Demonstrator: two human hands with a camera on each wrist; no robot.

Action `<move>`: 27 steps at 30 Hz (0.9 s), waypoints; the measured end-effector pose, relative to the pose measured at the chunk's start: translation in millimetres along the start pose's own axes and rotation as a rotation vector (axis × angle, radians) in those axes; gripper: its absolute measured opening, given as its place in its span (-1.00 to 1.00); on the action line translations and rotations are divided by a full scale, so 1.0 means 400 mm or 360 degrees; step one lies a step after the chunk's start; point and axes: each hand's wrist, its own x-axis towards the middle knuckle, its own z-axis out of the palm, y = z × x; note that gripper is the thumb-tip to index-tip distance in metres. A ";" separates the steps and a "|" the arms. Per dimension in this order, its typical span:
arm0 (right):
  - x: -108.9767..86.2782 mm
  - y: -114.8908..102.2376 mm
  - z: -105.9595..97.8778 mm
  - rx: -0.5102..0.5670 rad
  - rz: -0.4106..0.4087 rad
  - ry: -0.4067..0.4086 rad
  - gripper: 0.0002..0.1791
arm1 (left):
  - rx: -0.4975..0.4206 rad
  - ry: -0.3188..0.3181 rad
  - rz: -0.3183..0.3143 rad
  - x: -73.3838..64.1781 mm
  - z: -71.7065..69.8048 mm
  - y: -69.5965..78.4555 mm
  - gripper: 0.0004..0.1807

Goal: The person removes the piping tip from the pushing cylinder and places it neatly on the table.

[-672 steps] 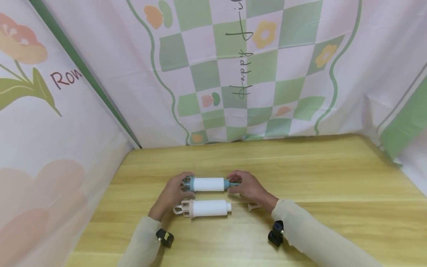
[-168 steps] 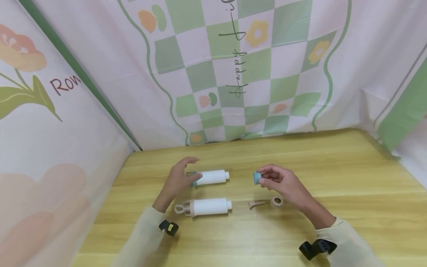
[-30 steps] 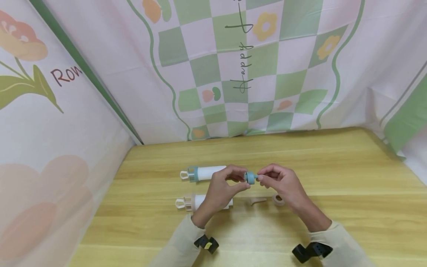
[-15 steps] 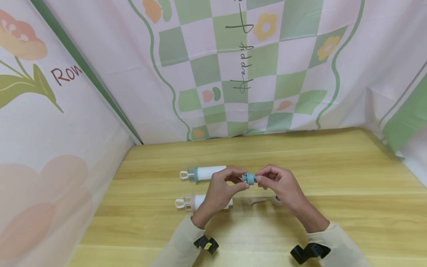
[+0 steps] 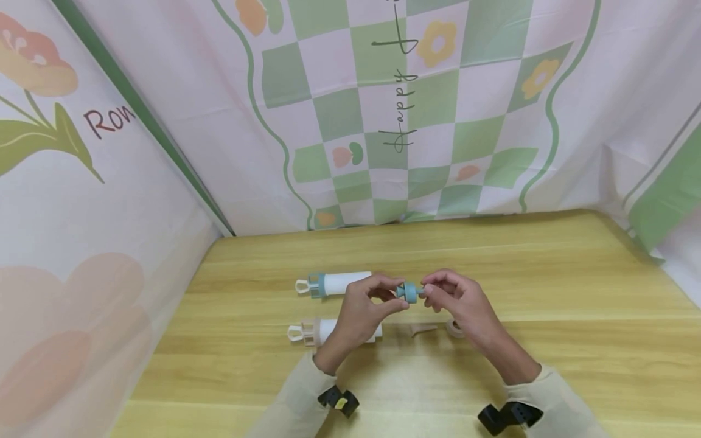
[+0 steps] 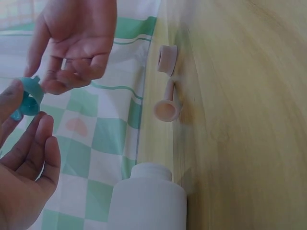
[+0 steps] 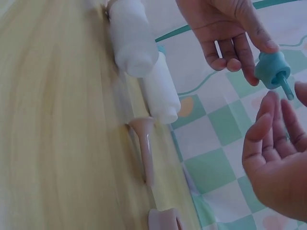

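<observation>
My left hand pinches a teal ring-shaped cap between thumb and fingers, above the table. A teal stemmed piece runs through the cap, its flared end on the left-hand side and its thin stem sticking out toward my right hand. My right thumb and fingers stand around the stem's tip, with a small gap showing in the right wrist view. Behind the left hand lies a white bottle with a teal slotted collar and white loop. Nearer lies a white bottle with a beige collar, partly hidden by that hand.
On the wooden table, a beige stemmed piece with a flared end lies right of the nearer bottle. A beige ring lies beside it, partly covered by the right hand. A patterned curtain hangs along the back.
Over the last second the stemmed piece has shifted slightly within the cap. Earlier, the teal-collared bottle had the cap on; the cap was taken off and the bottle lies on the table.
</observation>
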 end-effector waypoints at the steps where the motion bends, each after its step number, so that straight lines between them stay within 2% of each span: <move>1: -0.002 0.000 0.000 -0.0012 0.0013 0.0000 -0.71 | 0.0004 0.0004 -0.0003 0.000 0.000 0.000 -0.71; 11: -0.003 -0.011 0.011 -0.0043 0.0119 -0.0055 -0.62 | 0.0029 0.0004 -0.0003 0.001 0.001 0.003 -0.69; 21: -0.005 -0.023 0.020 -0.0084 0.0116 -0.0111 -0.68 | 0.0037 -0.0003 0.0023 -0.001 0.004 0.005 -0.71; 27: -0.007 -0.023 0.018 -0.0077 0.0096 -0.0095 -0.68 | 0.0031 0.0055 0.0001 -0.003 0.006 0.007 -0.69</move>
